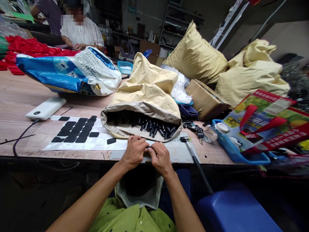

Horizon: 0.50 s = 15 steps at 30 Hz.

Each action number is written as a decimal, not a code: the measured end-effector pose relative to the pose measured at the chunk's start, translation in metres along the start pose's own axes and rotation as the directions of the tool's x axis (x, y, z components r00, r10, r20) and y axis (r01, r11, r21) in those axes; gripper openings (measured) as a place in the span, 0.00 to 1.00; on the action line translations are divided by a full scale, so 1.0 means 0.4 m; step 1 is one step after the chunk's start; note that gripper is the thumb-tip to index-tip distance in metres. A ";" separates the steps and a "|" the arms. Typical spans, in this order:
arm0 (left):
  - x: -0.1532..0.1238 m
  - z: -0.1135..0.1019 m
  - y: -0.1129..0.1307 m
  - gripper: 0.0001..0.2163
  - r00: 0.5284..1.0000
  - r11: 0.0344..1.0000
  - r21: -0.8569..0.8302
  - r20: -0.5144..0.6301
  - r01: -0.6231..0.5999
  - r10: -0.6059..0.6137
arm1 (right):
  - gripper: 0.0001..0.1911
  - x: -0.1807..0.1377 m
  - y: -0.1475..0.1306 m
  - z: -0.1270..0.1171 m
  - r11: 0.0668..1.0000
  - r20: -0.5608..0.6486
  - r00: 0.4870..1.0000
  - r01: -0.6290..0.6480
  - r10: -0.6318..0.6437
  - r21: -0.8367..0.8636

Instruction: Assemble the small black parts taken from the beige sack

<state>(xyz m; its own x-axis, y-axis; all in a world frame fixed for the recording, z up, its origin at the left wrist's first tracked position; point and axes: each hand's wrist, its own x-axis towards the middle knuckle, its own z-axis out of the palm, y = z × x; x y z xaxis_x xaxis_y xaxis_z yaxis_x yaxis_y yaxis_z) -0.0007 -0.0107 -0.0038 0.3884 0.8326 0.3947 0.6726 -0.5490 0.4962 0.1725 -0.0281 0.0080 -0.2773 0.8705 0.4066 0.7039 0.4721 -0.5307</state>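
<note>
My left hand [134,150] and my right hand [159,158] meet at the table's front edge, fingers closed. Between their fingertips is a small black piece [151,148], mostly covered, so its kind cannot be made out. Just behind them, a pale yellow woven sack [147,87] lies with its mouth facing me, full of slim black pen-like parts [154,126]. To the left, rounded black patches [73,129] lie in rows on a white sheet [101,146]. Below my hands an open grey-lined bag [140,195] hangs at my lap.
A hammer [193,153] juts over the table edge at right, near keys [199,133] and a blue basket [235,154]. At left are a white power bank [45,108] and a blue-and-white sack [72,72]. Full yellow sacks [198,54] stand behind. Two people sit across the table.
</note>
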 end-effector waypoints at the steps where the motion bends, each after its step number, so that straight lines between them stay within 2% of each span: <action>1: -0.001 0.001 0.000 0.07 1.000 1.000 -0.001 -0.013 0.004 -0.004 | 0.12 0.001 -0.006 0.007 1.000 -0.017 1.000 -0.011 0.011 0.000; 6: -0.003 -0.003 -0.001 0.06 1.000 1.000 -0.028 -0.023 0.015 -0.016 | 0.15 0.000 -0.014 0.020 0.999 -0.066 0.997 -0.029 0.031 0.027; 12: -0.001 -0.012 0.000 0.06 1.000 0.997 -0.072 -0.001 -0.006 0.006 | 0.11 -0.004 -0.007 -0.005 0.983 -0.001 0.998 -0.061 0.062 0.175; 15: -0.002 -0.015 0.006 0.06 1.000 0.997 -0.077 0.007 -0.017 0.017 | 0.14 -0.005 -0.007 -0.006 0.977 -0.001 0.996 -0.087 0.088 0.194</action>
<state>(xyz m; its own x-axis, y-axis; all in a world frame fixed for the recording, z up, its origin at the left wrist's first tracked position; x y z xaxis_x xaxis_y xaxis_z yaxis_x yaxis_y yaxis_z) -0.0033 -0.0129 0.0018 0.4047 0.8235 0.3976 0.6157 -0.5669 0.5473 0.1726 -0.0316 0.0103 -0.2136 0.9088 0.3585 0.5847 0.4129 -0.6983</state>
